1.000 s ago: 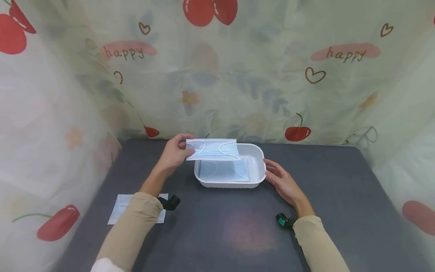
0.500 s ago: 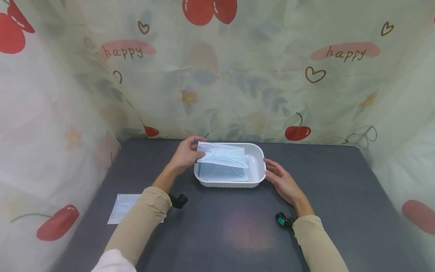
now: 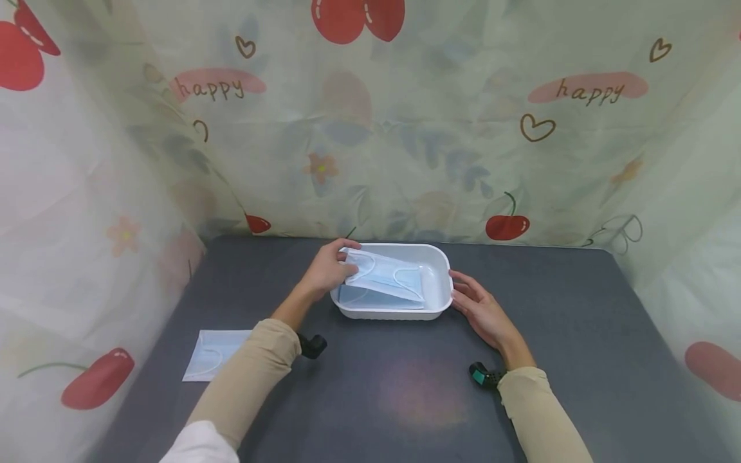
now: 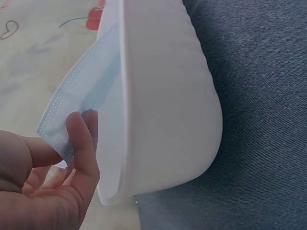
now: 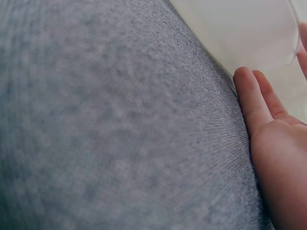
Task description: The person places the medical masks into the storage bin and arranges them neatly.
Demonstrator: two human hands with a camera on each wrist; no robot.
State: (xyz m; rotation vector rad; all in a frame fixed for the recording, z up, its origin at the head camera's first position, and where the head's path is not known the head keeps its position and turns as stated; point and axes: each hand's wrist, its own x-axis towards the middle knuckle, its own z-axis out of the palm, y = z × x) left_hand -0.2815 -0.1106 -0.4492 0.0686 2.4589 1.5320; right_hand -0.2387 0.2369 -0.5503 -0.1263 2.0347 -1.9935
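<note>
My left hand (image 3: pixel 330 269) pinches the left end of a pale blue face mask (image 3: pixel 384 274) between thumb and fingers. The mask slants down to the right inside a white plastic tray (image 3: pixel 434 315), over another mask (image 3: pixel 357 297) lying on the tray's bottom. In the left wrist view the held mask (image 4: pixel 79 88) passes behind the tray's rim (image 4: pixel 125 96). At the tray's right end rests my right hand (image 3: pixel 483 312), its fingers fairly straight against the wall. Those fingers (image 5: pixel 250 96) also show beside the tray's side (image 5: pixel 240 33) in the right wrist view.
A further face mask (image 3: pixel 215 354) lies flat on the dark grey table (image 3: pixel 405 386) at the left, partly hidden by the left sleeve (image 3: pixel 249 373). Behind and beside the table hangs a printed curtain (image 3: pixel 399 161), close to the tray's far side.
My left hand has moved right and toward me, bringing the held mask from above the tray's far left rim down into the tray, its right end lower. The right hand and tray stay put.
</note>
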